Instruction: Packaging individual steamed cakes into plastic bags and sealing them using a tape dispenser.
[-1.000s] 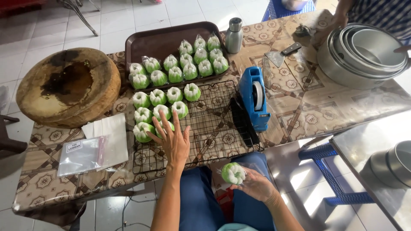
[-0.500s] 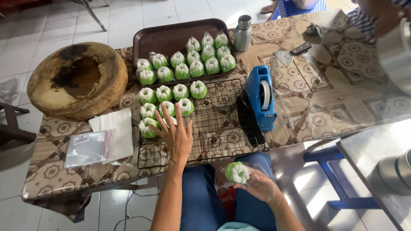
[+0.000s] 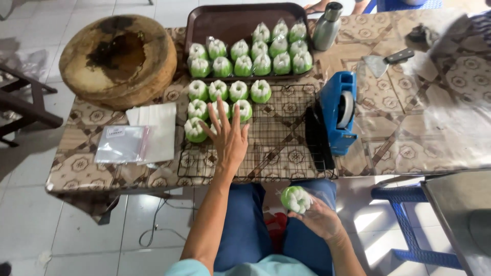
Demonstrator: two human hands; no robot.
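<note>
Left hand (image 3: pixel 230 140) fingers spread flat over green cakes (image 3: pixel 220 105) on wire rack (image 3: pixel 279 148); right hand (image 3: pixel 318 219) fingers pinch bagged cake (image 3: pixel 296 199) above lap.

Blue trousers, bare forearms, seemingly a light teal top.

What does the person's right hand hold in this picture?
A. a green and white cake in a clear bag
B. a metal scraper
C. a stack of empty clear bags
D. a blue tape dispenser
A: the right hand holds a green and white cake in clear plastic over the lap, while the blue tape dispenser stands untouched on the table.
</note>
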